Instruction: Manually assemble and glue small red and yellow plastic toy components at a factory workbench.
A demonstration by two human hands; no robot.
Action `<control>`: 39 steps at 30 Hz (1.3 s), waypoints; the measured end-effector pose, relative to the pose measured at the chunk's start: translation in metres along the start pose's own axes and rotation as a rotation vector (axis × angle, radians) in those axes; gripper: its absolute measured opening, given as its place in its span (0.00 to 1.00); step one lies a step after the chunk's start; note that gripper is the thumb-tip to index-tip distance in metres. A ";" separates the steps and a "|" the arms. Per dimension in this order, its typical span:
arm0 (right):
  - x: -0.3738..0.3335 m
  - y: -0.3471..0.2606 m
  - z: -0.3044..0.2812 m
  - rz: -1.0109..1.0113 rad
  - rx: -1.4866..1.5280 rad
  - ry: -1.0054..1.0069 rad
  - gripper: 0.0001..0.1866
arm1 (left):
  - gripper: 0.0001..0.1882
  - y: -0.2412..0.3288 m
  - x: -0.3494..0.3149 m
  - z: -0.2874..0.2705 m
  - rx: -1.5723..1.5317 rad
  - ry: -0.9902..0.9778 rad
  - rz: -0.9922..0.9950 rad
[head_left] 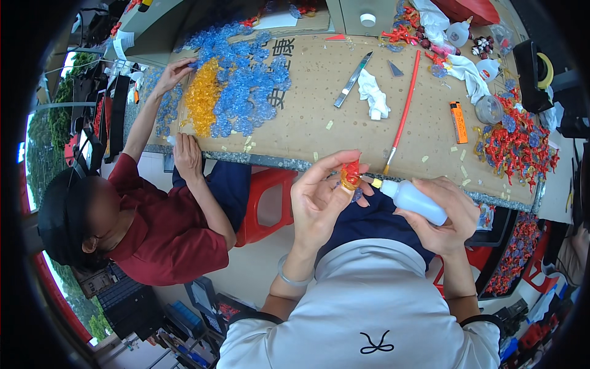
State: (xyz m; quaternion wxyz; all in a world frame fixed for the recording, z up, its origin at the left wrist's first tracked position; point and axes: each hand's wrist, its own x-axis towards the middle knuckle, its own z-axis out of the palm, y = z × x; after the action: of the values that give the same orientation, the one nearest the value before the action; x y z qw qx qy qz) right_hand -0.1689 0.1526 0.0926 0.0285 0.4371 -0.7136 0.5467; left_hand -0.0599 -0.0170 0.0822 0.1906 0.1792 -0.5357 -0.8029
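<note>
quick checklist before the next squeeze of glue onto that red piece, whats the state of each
1. Left hand grips the small red-orange piece at its fingertips: ok.
2. Right hand wraps the squeeze bottle: ok.
3. Bottle's yellow nozzle points at the piece, very close; whether it touches: cannot tell.
4. Glue left in the bottle: cannot tell.
5. Co-worker's hands stay far off at the blue and yellow pieces: ok.
6. Work held above the lap, off the cardboard-covered table: ok.
</note>
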 end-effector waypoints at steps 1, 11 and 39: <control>-0.002 0.003 -0.001 0.045 0.032 0.010 0.24 | 0.26 -0.001 0.000 0.000 0.001 -0.002 0.020; -0.022 0.104 -0.001 0.555 0.211 0.399 0.20 | 0.29 -0.012 0.004 0.006 0.283 0.110 0.191; 0.005 0.040 0.020 0.469 0.389 -0.210 0.07 | 0.27 -0.028 0.019 -0.005 -0.255 -0.243 -0.480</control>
State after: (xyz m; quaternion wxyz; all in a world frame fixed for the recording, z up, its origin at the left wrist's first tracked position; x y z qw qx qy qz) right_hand -0.1892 0.1339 0.0572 -0.2563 0.3119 -0.6761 0.6164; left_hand -0.0770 -0.0207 0.0530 -0.0494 0.1779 -0.3915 -0.9015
